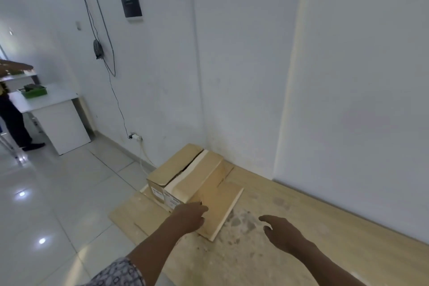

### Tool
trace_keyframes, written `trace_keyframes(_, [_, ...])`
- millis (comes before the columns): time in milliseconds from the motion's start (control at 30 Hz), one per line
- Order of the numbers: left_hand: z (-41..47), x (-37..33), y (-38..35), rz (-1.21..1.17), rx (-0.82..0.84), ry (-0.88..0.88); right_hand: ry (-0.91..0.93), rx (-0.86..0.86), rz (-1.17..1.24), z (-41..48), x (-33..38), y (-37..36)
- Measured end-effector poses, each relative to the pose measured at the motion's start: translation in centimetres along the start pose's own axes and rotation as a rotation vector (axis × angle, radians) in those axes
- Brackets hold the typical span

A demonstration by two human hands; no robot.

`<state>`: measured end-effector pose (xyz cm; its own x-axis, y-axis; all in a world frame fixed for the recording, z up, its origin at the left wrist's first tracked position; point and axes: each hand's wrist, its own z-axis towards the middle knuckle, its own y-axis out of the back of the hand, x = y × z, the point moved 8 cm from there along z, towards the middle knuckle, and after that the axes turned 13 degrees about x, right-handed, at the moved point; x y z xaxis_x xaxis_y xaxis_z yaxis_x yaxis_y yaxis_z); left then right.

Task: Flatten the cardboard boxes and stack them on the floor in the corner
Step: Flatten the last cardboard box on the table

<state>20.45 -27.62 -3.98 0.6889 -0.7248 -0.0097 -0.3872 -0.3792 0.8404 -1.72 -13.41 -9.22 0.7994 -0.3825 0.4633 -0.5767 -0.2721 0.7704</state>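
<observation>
- We see a cardboard box (185,176) standing on the floor in the corner where two white walls meet, not yet flattened.
- Its top flaps are closed, with a gap running along the taped seam, and white labels show on the near end.
- The box rests on flat cardboard (126,215) spread over the tiled floor (46,193).
- A thicker cardboard slab (220,206) lies just beside the box's right side, touching it.
- Our left hand (189,216) is at the near right corner of the box, fingers bent towards it. We cannot tell whether they grip the cardboard or only touch it.
- A patterned sleeve (120,271) covers that upper arm.
- Our right hand (283,232) hangs apart from the box, over a wide tan sheet (336,227) marked with dusty prints. Its fingers are loose and spread and hold nothing.
- Dark cables (102,30) hang down the left wall to a socket (135,137) near the floor, and a dark panel (130,3) is mounted higher up.
- Well to the left stands a white desk (58,109) with a green tray (36,92) on it, and another person (14,121) stands beside it.
</observation>
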Motion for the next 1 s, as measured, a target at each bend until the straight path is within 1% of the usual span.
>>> trace_keyframes(233, [5.6, 8.7, 3.4, 0.027, -0.011, 0.046, 0.007, 0.059, 0.018, 7.5, 5.2, 0.7])
trace_keyframes(400, [10.6, 14.8, 5.1, 0.027, -0.001, 0.047, -0.021, 0.019, 0.051, 13.1, 8.7, 1.3])
trace_keyframes(567, [15.6, 20.5, 5.8, -0.009, 0.003, -0.007, -0.063, -0.001, 0.088, 18.5, 13.1, 0.7])
trace_keyframes(633, [17.6, 22.6, 5.8, -0.055, 0.029, 0.014, -0.079, -0.011, 0.113, 20.6, 14.8, 0.4])
trace_keyframes(700, [19.4, 24.5, 5.5, -0.102, 0.078, 0.071, -0.088, -0.028, 0.143, 22.6, 16.4, 0.1])
trace_keyframes(767, [20.8, 25.6, 5.0, -0.147, 0.115, 0.108, -0.109, -0.031, 0.181, 24.0, 17.6, -0.6])
trace_keyframes(833, [21.7, 25.6, 4.1, -0.178, 0.123, 0.091, -0.139, -0.012, 0.209, 24.7, 18.4, -1.5])
trace_keyframes(900, [22.3, 25.1, 3.4, -0.161, 0.08, 0.075, -0.173, -0.011, 0.22, 24.9, 18.6, -2.0])
trace_keyframes(1000, [22.5, 23.6, 3.3, -0.167, 0.017, 0.054, -0.221, -0.076, 0.257, 24.6, 18.1, -1.6])
